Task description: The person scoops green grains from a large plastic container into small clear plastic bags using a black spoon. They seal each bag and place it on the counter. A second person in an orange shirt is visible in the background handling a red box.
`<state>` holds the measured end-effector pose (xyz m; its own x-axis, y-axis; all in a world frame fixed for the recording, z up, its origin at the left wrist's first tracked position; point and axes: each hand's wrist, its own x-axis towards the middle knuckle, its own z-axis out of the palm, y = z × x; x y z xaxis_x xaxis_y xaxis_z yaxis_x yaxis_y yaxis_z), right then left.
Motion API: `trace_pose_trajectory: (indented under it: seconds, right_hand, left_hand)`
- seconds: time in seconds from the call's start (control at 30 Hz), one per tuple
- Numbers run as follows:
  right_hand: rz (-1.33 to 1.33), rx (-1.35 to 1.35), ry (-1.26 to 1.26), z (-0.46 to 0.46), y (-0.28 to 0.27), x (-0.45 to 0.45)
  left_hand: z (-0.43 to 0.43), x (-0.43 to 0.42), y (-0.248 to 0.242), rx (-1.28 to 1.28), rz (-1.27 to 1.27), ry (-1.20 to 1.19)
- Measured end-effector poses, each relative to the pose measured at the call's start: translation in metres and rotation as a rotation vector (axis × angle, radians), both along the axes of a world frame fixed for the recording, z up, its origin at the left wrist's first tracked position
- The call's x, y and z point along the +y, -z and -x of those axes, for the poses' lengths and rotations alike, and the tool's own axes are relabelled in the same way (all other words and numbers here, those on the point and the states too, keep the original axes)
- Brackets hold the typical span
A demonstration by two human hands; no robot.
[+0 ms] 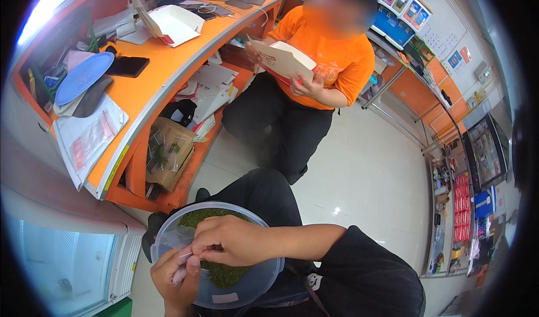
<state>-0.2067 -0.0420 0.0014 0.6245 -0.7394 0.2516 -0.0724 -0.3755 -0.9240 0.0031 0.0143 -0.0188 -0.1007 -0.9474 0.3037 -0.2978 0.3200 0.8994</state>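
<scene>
A round translucent plastic tub (263, 275) rests at my lap, with finely chopped green leaves (227, 275) inside. Over its left part, my left hand (174, 277) grips a small pinkish bundle (179, 275), whose material I cannot make out. My right hand (229, 241) reaches in from the right, its fingertips pinching a pink-edged piece of thin clear plastic (184, 254) beside the left thumb. The two hands meet there. A clear film (174, 236) spreads above them inside the tub. My fingers hide part of the plastic and some of the leaves.
Facing me, a seated person in an orange shirt (349, 68) holds a cardboard food box (286, 60). An orange counter (168, 60) at left bears an open box, a phone and a blue plastic lid. Below it stands a cardboard carton (181, 169). A glass-fronted fridge (63, 262) is lower left.
</scene>
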Motion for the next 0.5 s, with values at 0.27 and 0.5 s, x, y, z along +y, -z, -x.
trace_pose_trajectory:
  seconds: [0.27,0.5]
  right_hand:
    - [-0.093,-0.004,-0.043,0.0009,-0.0076,-0.0025]
    - [-0.068,0.091,-0.022,0.0004,-0.0024,0.0016]
  left_hand:
    - [-0.0054,0.0002,0.0031,0.109,-0.086,0.040]
    - [-0.0019,0.0000,0.0025,0.145,-0.081,0.047]
